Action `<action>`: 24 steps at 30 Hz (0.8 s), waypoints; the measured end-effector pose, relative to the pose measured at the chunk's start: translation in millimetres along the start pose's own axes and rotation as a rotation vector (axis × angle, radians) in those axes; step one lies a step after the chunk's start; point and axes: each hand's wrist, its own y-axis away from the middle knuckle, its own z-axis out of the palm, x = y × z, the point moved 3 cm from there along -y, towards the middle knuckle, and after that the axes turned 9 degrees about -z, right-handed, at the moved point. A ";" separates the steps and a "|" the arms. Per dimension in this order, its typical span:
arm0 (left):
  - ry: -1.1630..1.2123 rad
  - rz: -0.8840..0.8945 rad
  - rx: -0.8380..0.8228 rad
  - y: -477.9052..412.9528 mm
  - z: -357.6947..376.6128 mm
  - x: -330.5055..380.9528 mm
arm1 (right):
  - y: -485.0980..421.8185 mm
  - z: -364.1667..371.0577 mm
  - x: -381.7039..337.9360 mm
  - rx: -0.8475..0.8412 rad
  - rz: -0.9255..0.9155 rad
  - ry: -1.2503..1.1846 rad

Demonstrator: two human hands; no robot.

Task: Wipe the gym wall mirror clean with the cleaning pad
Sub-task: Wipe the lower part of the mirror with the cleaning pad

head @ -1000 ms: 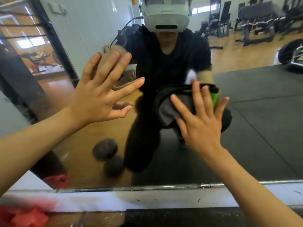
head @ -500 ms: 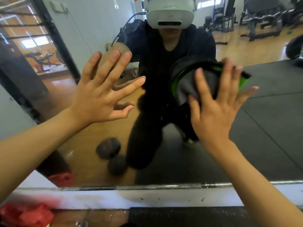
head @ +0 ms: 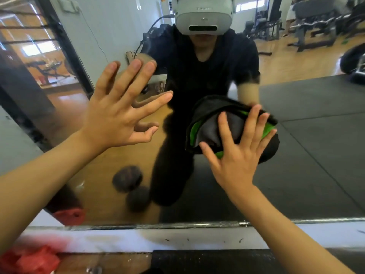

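Observation:
The wall mirror (head: 308, 159) fills most of the head view and reflects a crouching person in black with a white headset. My right hand (head: 238, 153) presses a grey, black and green cleaning pad (head: 209, 131) flat against the glass right of centre, fingers straight and spread over it. My left hand (head: 118, 113) lies flat on the mirror to the left, fingers spread, holding nothing. Its reflection meets the fingertips.
The mirror's metal bottom edge (head: 138, 226) runs above a scuffed white wall strip (head: 177, 240). A red cloth or bag (head: 33, 260) lies at the bottom left on the floor. Reflected gym machines and a dumbbell (head: 130, 186) appear in the glass.
My right hand slid the pad up and to the right, then back down toward the centre. My left hand has stayed planted in the same place.

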 end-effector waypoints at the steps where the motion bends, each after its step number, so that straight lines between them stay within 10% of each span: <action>1: -0.002 0.002 0.004 -0.4 0.6 0.0 | 10.9 3.5 -5.9 -0.023 -0.038 0.012; 4: 0.008 -0.003 0.003 1.0 1.0 0.2 | 8.2 -2.5 7.0 -0.024 -0.123 0.031; 9: 0.026 -0.022 0.010 0.1 -3.3 1.4 | -50.8 -32.8 48.2 0.194 0.322 -0.020; 16: 0.028 -0.015 -0.008 -2.6 -7.2 2.6 | 11.6 8.2 -44.1 -0.140 -0.303 0.054; 21: 0.041 -0.037 -0.020 -3.1 -7.3 0.8 | -64.9 -14.0 -14.3 0.080 0.181 -0.007; 24: 0.057 -0.030 -0.033 -3.0 -7.4 0.3 | -28.5 3.3 -53.7 -0.022 -0.027 -0.047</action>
